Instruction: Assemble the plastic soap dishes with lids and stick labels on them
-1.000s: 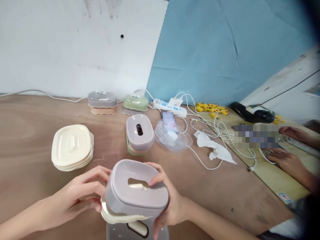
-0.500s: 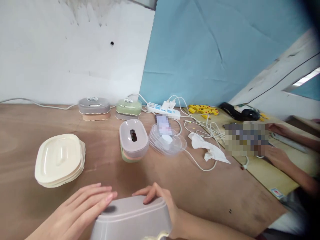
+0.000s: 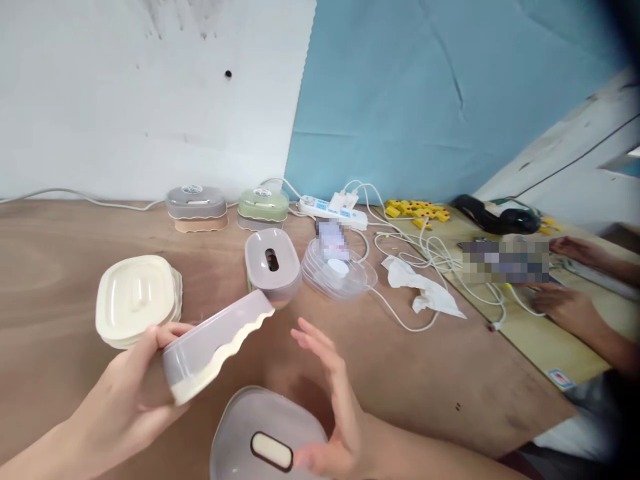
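My left hand (image 3: pixel 143 383) grips a lilac plastic box part (image 3: pixel 217 343) with a cream wavy rim. It is tilted, raised over the table. My right hand (image 3: pixel 333 400) is open with fingers spread, and its thumb overlaps a lilac box part (image 3: pixel 240 427) at the bottom edge of the view. That part has a dark-edged oval slot with cream showing inside; I cannot tell whether the thumb touches it. Behind the raised part stand a lilac box (image 3: pixel 260 260) with a dark oval slot and a stack of cream plastic pieces (image 3: pixel 135 293).
At the wall are a grey box (image 3: pixel 197 203), a green box (image 3: pixel 263 203) and a power strip (image 3: pixel 335 212) with white cables. Clear round plastic pieces (image 3: pixel 345 283) and a crumpled tissue (image 3: pixel 425 290) lie to their right. Another person's hands (image 3: pixel 565 307) are at far right.
Both hands were at one lilac box at the bottom. Now my left hand has lifted a cream-rimmed part up and left, while a slotted lilac part shows below my opened right hand.
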The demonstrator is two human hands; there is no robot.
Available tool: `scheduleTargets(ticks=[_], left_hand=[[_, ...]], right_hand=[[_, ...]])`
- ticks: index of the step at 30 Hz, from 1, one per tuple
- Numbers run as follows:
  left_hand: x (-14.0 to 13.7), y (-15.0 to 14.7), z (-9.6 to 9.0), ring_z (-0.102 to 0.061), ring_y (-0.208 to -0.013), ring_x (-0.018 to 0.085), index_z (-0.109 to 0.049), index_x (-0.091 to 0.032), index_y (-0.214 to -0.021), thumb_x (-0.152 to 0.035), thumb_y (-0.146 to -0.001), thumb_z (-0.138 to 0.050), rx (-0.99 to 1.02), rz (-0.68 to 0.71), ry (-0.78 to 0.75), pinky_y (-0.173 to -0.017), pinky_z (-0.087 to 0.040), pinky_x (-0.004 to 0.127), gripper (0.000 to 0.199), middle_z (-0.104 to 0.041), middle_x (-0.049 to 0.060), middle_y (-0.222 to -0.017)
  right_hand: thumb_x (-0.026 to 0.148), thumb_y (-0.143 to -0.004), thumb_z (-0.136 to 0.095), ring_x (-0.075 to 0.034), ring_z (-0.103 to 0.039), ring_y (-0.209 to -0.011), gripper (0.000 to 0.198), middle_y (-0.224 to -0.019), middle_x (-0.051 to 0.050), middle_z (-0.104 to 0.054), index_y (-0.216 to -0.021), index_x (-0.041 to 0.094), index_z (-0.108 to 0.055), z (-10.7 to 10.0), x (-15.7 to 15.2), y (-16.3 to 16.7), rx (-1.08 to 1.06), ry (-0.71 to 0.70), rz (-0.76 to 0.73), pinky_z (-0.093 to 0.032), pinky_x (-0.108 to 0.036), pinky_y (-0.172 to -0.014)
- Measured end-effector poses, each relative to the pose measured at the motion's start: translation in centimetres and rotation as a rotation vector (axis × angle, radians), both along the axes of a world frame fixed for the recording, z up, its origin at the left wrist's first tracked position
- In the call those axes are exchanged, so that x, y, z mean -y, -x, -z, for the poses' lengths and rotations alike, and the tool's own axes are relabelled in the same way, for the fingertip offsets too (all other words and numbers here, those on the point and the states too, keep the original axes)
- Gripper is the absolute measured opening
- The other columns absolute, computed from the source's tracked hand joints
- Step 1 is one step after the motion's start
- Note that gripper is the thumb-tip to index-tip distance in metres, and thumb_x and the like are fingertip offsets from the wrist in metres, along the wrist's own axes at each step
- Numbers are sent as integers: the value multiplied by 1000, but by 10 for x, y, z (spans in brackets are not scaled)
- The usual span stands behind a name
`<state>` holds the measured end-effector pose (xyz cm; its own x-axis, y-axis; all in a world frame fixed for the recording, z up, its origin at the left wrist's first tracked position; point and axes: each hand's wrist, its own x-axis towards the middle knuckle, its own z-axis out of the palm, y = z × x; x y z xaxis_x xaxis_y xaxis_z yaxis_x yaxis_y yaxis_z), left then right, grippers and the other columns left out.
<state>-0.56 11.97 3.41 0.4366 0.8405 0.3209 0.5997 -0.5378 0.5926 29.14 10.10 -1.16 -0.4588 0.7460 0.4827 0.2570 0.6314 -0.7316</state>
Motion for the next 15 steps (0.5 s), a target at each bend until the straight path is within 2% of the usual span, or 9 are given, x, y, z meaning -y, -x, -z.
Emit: scheduleTargets(ticks=[2, 4, 7, 10, 11, 13, 15], left_hand=[[-1, 0, -2, -69, -83, 19, -40, -25, -88, -22, -86, -55, 13, -46, 32, -66, -56, 26, 15, -67, 3, -104], [0, 0, -1, -67, -77, 17, -39, -24, -85, -21, -86, -54, 35, -71, 58, -64, -54, 25, 15, -67, 3, -101], [1, 0, 2, -67, -79, 18, -39, -25, -88, -20, -83, -54, 41, -76, 57, -65, -53, 26, 16, -68, 4, -101], [1, 1, 4, -68, -95, 22, -42, -25, -99, -20, -84, -48, -14, -20, 4, -73, -55, 28, 17, -68, 7, -110], [1, 2, 5, -67, -101, 22, -43, -25, -106, -18, -84, -45, -53, 11, -32, -79, -55, 30, 23, -68, 7, -113], [0, 5, 5, -65, -109, 22, -42, -24, -123, -11, -81, -41, -179, 93, -114, -93, -51, 33, 43, -68, 6, -118], [-1, 6, 4, -64, -111, 22, -41, -23, -131, -4, -75, -42, -329, 168, -192, -101, -45, 36, 59, -66, 5, -123]], right_hand=[[51, -80, -70, -35, -35, -140, 90, -152, -17, -35, -151, 26, -20, -2, 4, 3, 116, -90, -147, -37, -52, -111], [37, -83, -70, -29, -50, -131, 68, -142, -9, -52, -143, 35, -37, -2, 4, 9, 244, -207, -327, -41, -46, -109], [34, -89, -63, -25, -57, -123, 43, -133, -4, -61, -131, 36, -54, -8, 0, 15, 455, -375, -477, -38, -46, -112], [43, -85, -63, -31, -56, -124, 47, -131, -9, -63, -130, 29, -56, -27, -10, 11, 651, -387, -458, -35, -53, -111], [47, -83, -63, -32, -55, -124, 50, -130, -10, -63, -129, 28, -56, -34, -14, 7, 673, -384, -420, -35, -55, -111], [52, -83, -60, -32, -54, -125, 52, -129, -10, -63, -128, 24, -57, -50, -21, -4, 638, -416, -311, -34, -56, -110], [43, -87, -59, -28, -54, -125, 42, -126, -10, -64, -123, 21, -58, -63, -30, -17, 557, -490, -143, -37, -51, -109]])
